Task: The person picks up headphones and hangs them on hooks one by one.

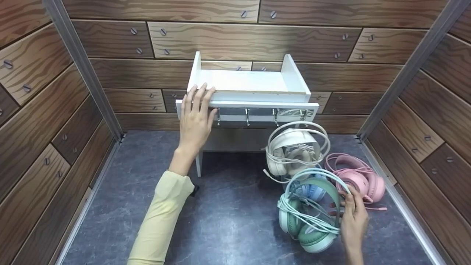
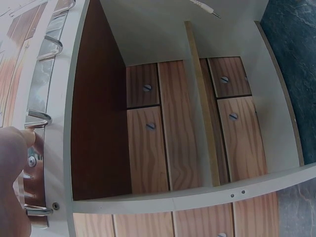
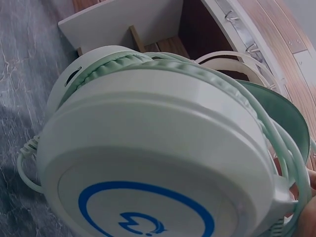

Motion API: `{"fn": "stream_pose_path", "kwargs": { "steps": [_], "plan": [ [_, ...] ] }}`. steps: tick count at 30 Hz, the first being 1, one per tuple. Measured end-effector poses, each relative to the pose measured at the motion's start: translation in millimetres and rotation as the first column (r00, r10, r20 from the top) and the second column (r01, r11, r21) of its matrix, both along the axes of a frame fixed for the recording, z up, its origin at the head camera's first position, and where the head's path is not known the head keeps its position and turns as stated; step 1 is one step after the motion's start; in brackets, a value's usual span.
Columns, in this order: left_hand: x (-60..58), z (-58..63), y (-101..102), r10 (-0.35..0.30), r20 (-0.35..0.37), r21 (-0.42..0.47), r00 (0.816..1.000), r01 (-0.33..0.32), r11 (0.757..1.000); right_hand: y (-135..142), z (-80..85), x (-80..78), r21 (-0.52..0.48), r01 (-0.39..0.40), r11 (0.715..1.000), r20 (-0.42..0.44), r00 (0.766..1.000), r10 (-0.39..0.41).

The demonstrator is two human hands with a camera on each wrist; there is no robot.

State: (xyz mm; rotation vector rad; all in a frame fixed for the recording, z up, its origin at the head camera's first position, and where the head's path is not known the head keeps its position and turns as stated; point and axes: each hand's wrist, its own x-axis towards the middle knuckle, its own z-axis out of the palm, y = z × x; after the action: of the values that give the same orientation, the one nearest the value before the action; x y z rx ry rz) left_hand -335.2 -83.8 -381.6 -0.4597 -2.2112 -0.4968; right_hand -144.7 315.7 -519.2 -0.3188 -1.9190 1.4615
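My left hand [image 1: 195, 125] rests on the left end of a white shelf rack's hook rail [image 1: 230, 104], its fingers lying extended over the top edge. In the left wrist view, part of that hand [image 2: 12, 182] shows beside the metal hooks [image 2: 40, 118]. My right hand [image 1: 354, 217] holds mint-green headphones [image 1: 318, 237] by the side of the headband, with their cable wound around the ear cups. Their pale ear cup [image 3: 153, 118] fills much of the right wrist view. White headphones [image 1: 294, 138] hang at the right end of the rail.
Pink headphones [image 1: 355, 180] lie on the dark floor [image 1: 224, 221] at the right. Blue headphones [image 1: 317, 191] are partly hidden behind the mint-green pair. The rack's upper tray [image 1: 243, 81] stands against the wood-patterned wall [image 1: 254, 40].
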Motion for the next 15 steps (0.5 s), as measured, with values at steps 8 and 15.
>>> {"fn": "stream_pose_path", "kwargs": {
  "steps": [8, 15],
  "plan": [
    [-0.1, 0.0, 0, 0.012, -0.013, -0.011, 1.0, -0.012, 1.0, -7, 3.3, -2.7, 0.043, 0.009, 0.999, -0.029, 1.0, -0.008],
    [-0.2, -0.5, 1, 0.013, -0.001, -0.005, 1.0, -0.013, 1.0, -15, 8.5, -5.1, 0.044, -0.03, 0.999, -0.063, 0.997, 0.032]
  ]
}}
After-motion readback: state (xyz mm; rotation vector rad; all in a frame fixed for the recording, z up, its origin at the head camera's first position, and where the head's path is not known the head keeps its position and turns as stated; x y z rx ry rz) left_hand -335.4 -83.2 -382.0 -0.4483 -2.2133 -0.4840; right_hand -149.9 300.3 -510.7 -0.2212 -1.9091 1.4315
